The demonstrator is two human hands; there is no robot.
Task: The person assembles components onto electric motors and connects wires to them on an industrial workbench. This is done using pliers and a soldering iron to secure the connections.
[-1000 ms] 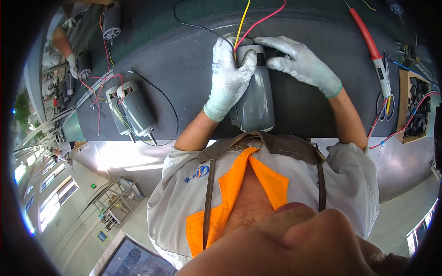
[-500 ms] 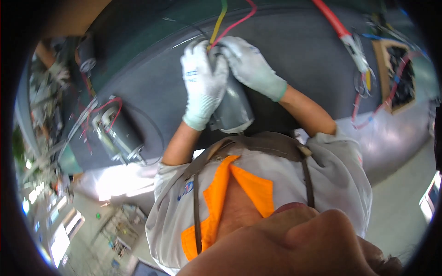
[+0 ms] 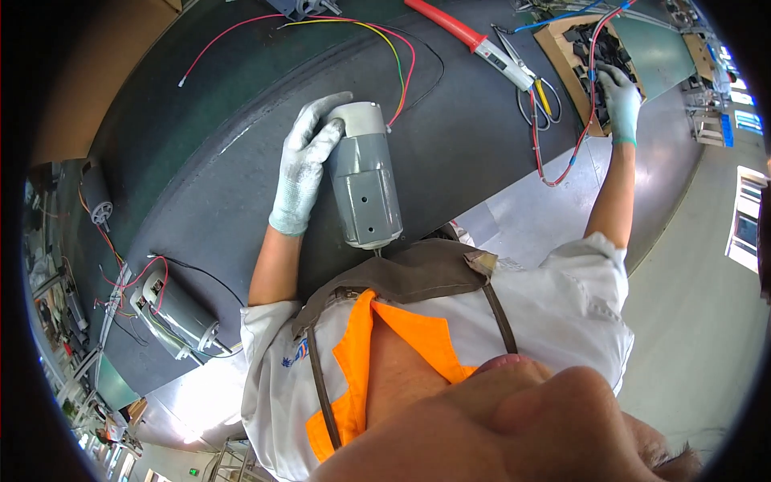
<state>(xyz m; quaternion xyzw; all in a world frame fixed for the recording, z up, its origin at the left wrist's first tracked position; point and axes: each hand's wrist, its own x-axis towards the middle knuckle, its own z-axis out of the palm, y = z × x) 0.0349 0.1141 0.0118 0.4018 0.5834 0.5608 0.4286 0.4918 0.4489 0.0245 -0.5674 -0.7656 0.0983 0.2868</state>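
- One grey motor (image 3: pixel 365 181) lies on the tabletop (image 3: pixel 474 136), its shaft end at the near edge.
- Left hand (image 3: pixel 307 153), gloved: thumb and fingers closed round the motor's white end.
- Right hand (image 3: pixel 622 98), gloved: bent fingers in a cardboard box (image 3: pixel 567 80) of black parts (image 3: pixel 589 38), by the near edge toward the right; cannot tell whether they grip any.
- Scissors (image 3: pixel 520 55) beside that box.
- Two more motors (image 3: pixel 186 312) by the near edge, toward the left corner.

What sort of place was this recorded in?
Likely a motor workshop: the left hand on a grey motor, other wired motors, and a carton of black parts on the dark bench.
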